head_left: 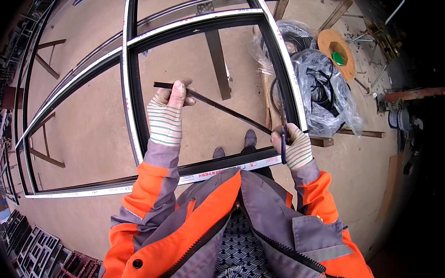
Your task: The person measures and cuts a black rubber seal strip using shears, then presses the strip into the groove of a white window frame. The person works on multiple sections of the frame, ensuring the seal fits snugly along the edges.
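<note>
A thin black rubber strip (229, 111) stretches between my two gloved hands, above an opening of the large window frame (197, 19). The frame is black, with white printed film along its faces. My left hand (166, 115) pinches the strip near its free end, thumb on top, and a short piece sticks out to the left. My right hand (297, 147) is closed around the strip's other end at the frame's right corner. A slim dark blue handle (284, 143) shows at the right hand, perhaps of scissors; its working end is hard to make out.
Beyond the frame's right side lie coils of black strip (323, 89) in clear plastic. Next to them is an orange-brown board (325, 40) with a green roll (337, 57). Wooden supports (217, 61) stand under the frame. Metal frames (39, 250) are stacked at lower left.
</note>
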Demonstrator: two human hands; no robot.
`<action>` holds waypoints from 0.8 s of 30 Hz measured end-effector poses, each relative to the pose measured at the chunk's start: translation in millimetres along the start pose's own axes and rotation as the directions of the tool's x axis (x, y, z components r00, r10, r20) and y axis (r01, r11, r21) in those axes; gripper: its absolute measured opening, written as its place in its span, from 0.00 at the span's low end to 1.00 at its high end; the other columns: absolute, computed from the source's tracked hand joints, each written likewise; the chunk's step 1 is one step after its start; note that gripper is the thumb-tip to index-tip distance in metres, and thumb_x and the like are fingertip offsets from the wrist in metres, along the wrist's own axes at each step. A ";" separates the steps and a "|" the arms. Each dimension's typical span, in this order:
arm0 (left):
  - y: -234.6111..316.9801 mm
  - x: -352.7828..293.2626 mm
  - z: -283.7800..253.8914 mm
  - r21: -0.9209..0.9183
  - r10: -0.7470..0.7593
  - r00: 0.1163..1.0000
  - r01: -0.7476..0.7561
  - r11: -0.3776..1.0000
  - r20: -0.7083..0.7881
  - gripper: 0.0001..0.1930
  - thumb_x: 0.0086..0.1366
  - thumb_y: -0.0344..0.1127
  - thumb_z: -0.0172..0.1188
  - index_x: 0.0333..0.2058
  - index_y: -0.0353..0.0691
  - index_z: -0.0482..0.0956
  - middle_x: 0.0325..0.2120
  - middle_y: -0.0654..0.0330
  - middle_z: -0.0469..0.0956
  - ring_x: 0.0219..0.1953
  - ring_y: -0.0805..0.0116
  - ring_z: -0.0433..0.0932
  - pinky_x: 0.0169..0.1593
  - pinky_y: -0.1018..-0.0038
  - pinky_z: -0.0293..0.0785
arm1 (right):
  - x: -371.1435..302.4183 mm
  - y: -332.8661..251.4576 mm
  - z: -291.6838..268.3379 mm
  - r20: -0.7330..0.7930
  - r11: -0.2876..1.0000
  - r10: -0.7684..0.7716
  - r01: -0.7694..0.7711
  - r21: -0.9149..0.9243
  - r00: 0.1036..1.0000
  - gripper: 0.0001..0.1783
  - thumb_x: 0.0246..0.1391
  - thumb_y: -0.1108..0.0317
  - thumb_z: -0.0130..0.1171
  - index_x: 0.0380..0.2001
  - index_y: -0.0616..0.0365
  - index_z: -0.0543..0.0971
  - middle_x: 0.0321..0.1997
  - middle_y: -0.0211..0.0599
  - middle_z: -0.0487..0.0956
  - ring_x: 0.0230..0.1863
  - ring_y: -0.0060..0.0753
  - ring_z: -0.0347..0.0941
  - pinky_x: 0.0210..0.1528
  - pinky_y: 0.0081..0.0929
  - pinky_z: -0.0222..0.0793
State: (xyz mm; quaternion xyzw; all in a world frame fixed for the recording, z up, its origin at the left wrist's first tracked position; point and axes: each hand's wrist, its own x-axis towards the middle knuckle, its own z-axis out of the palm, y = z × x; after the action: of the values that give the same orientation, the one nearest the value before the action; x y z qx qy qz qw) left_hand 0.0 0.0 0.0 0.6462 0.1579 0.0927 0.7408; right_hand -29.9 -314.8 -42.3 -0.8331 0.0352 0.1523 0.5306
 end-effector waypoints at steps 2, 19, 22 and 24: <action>-0.7 -7.8 -6.2 -0.071 0.052 0.998 -0.054 0.996 -0.029 0.18 0.72 0.41 0.58 0.46 0.27 0.80 0.24 0.58 0.80 0.30 0.70 0.78 0.39 0.75 0.75 | 8.7 -4.6 -17.6 -0.026 0.993 0.000 -0.003 -0.116 1.000 0.07 0.57 0.70 0.65 0.37 0.59 0.79 0.27 0.22 0.75 0.29 0.13 0.67 0.33 0.16 0.66; 54.1 -110.6 -92.4 0.393 0.592 0.785 -0.610 0.688 0.184 0.12 0.51 0.23 0.74 0.35 0.36 0.82 0.27 0.57 0.81 0.30 0.67 0.79 0.34 0.74 0.74 | -1.5 -33.8 35.7 -0.481 0.855 -0.258 0.430 0.289 0.838 0.05 0.61 0.73 0.64 0.38 0.58 0.79 0.30 0.26 0.78 0.30 0.17 0.73 0.36 0.18 0.70; 60.3 -111.0 -89.9 0.443 0.685 0.679 -0.717 0.538 0.266 0.15 0.48 0.22 0.75 0.34 0.36 0.81 0.27 0.58 0.81 0.29 0.64 0.79 0.35 0.72 0.75 | 2.7 -31.8 30.9 -0.514 0.798 -0.233 0.465 0.384 0.825 0.08 0.59 0.72 0.65 0.39 0.60 0.78 0.32 0.31 0.79 0.31 0.22 0.77 0.37 0.21 0.76; 66.8 -111.5 -84.8 0.509 0.727 0.605 -0.759 0.405 0.324 0.16 0.44 0.25 0.77 0.32 0.38 0.81 0.26 0.58 0.80 0.29 0.59 0.79 0.36 0.67 0.76 | 4.2 -30.5 26.5 -0.535 0.790 -0.198 0.457 0.409 0.821 0.10 0.58 0.70 0.66 0.40 0.60 0.77 0.33 0.33 0.80 0.30 0.25 0.79 0.35 0.22 0.78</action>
State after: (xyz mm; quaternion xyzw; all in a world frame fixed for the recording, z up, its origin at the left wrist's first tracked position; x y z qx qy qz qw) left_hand -129.5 50.5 68.9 0.8489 -0.1438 0.3398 0.3784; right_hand -24.9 -277.4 -27.3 -0.6616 0.0514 -0.1646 0.7298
